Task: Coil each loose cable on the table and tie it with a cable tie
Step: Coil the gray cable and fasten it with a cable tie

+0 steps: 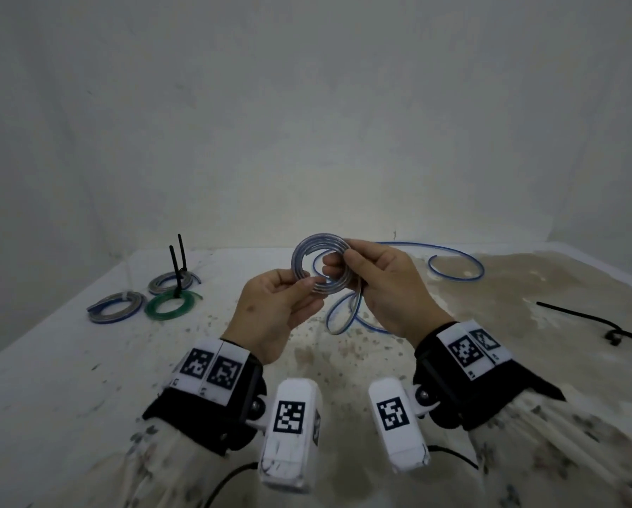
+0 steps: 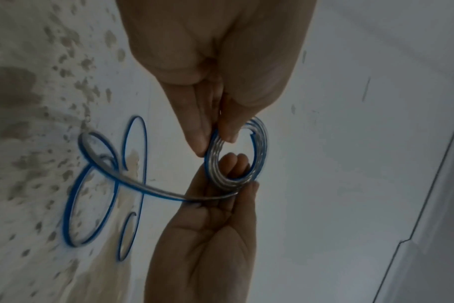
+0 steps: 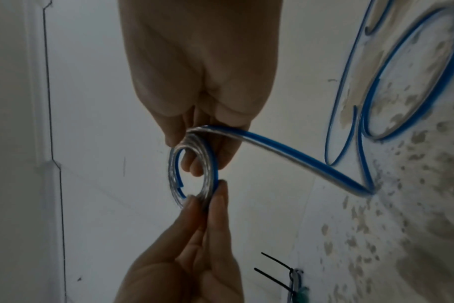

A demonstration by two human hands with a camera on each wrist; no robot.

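While both hands, left hand point(image 1: 270, 309) and right hand point(image 1: 384, 287), pinch one half-wound cable point(image 1: 321, 267) above the tabletop point(image 1: 68, 361), its loose tail trails toward 2 o'clock; three tied coils point(image 1: 142, 300) sit at 10 o'clock.

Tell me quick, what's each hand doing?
Left hand: pinching the coiled clear-and-blue plastic cable.
Right hand: gripping that coil's other side.
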